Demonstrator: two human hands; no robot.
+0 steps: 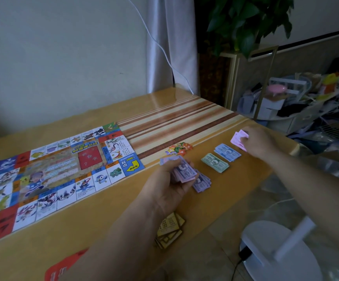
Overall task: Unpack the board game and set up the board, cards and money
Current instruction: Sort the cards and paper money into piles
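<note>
The paper game board lies unfolded on the left of the table. My left hand holds a mixed stack of play money above a purple pile of notes. A green pile and a blue pile lie in a row to the right. My right hand grips pink notes low over the table's right edge. Small coloured tokens sit behind the piles. Yellow cards lie under my left forearm, and a red card is at the bottom.
The wooden table has a striped centre and ends close on the right. Beyond it are a white fan base on the floor, a cluttered heap of household items, a potted plant and a curtain.
</note>
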